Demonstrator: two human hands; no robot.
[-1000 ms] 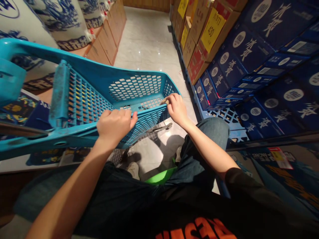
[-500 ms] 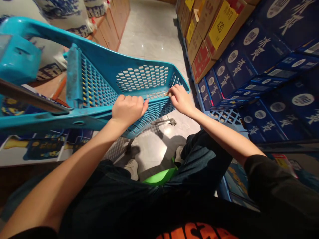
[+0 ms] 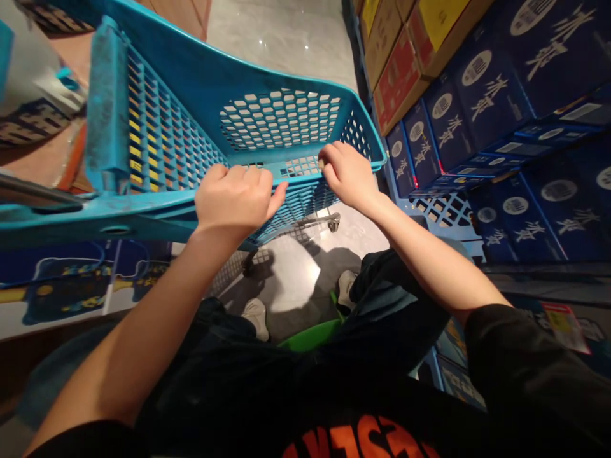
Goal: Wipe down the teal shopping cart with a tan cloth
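A blue plastic shopping cart (image 3: 167, 213) stands sideways in front of me, its lattice basket showing no goods inside. My left hand (image 3: 238, 196) is closed over the near rim, around the middle of the cart, with the thumb pointing right. Further right along the same rim, my right hand (image 3: 348, 175) is closed too, near the basket's narrow end. A small tan bit shows by its fingertips, too small to make out. The fingers of both hands are partly hidden behind the rim.
Stacked dark blue boxes (image 3: 449, 130) and brown cartons (image 3: 394, 83) line the right side, by a blue crate (image 3: 442, 213). Printed boxes (image 3: 71, 280) lie at the left. Below me are a green object (image 3: 310, 336) and my shoes on a pale floor (image 3: 286, 277).
The cart's narrow end and my right hand now appear slightly further right. The cart's handle end has slid mostly out of view at the left. Both hands keep their grip on the rim.
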